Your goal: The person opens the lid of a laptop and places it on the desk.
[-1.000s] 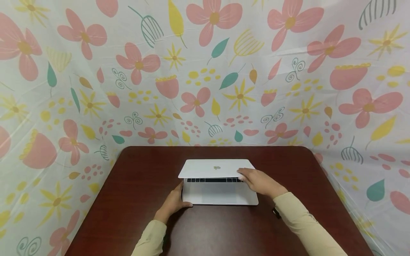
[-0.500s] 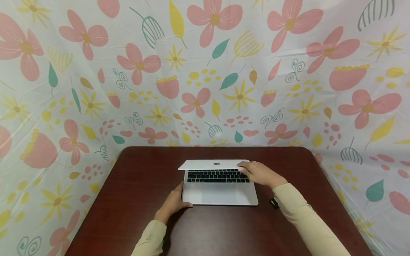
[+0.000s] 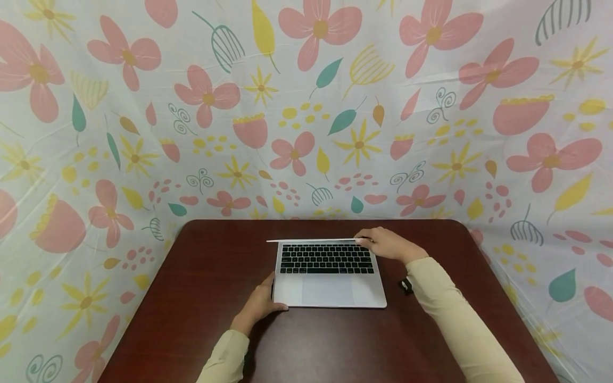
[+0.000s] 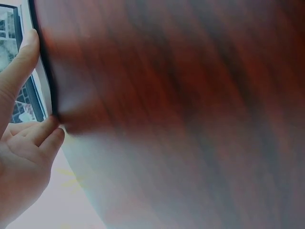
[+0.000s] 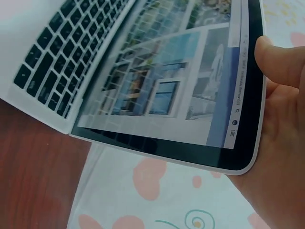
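Observation:
A silver laptop [image 3: 327, 290] lies on the table, its keyboard [image 3: 325, 259] facing up. Its lid [image 3: 311, 240] stands raised, seen nearly edge-on from the head. My left hand [image 3: 261, 300] holds the base at the front left corner, thumb by the front edge and fingers along the left side. At the lid's top right, my right hand [image 3: 388, 244] pinches the rim. In the right wrist view the thumb [image 5: 279, 59] sits on the dark bezel, with the other fingers behind the lid. The screen [image 5: 162, 95] is lit with pictures and reflects the keys.
The dark red-brown wooden table [image 3: 215, 260] has rounded far corners. A white cloth [image 3: 306, 133] printed with flowers and leaves hangs behind it and along both sides. A black strap [image 3: 405, 287] shows at the right wrist.
The lid has swung up and back, from partly lowered to nearly edge-on, uncovering the whole keyboard. My right hand has moved away from me with it; my left hand stays put.

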{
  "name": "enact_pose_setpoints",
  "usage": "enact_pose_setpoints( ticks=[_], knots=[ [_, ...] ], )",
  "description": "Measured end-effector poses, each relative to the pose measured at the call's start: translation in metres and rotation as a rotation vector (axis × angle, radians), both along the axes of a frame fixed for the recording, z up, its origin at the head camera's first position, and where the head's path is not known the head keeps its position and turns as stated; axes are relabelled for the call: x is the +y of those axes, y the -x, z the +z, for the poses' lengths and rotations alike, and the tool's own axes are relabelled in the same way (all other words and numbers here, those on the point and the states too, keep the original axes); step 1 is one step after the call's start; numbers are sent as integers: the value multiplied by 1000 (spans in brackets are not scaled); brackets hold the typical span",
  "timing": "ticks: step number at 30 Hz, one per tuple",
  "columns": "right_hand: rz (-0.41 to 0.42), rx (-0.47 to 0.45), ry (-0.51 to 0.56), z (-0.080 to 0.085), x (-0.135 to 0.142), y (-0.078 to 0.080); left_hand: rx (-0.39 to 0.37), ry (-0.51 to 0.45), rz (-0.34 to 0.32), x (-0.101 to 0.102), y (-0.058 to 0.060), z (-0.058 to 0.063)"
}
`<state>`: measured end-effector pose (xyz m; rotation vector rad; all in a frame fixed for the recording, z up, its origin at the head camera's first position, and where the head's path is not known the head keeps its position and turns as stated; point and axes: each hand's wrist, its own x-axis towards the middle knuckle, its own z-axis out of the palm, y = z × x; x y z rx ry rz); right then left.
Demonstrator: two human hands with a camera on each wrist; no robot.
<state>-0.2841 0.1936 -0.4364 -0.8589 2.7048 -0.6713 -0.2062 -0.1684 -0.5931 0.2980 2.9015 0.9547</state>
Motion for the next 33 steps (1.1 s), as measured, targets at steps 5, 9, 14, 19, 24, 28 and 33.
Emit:
enact_pose_setpoints(
  ticks=[5, 9, 14, 19, 24, 28, 33],
  knots=[
    [-24, -51, 2, 7, 1, 10, 7, -3, -5, -1, -2, 1],
    [-12, -69, 25, 10, 1, 16, 8, -13, -10, -1, -2, 1],
    [-14, -48, 20, 11, 2, 24, -1, -8, -10, -2, -2, 1],
    [-54, -12, 27, 12, 3, 28, -6, -19, -9, -1, -1, 0],
    [-97, 41, 67, 9, 3, 30, -3, -29, -12, -1, -1, 0],
    [-136, 121, 94, 4, 4, 31, -3, -30, -13, -1, -1, 0],
    [-241, 209, 113, -2, 4, 33, -4, -27, -11, -1, -1, 0]
  ],
)
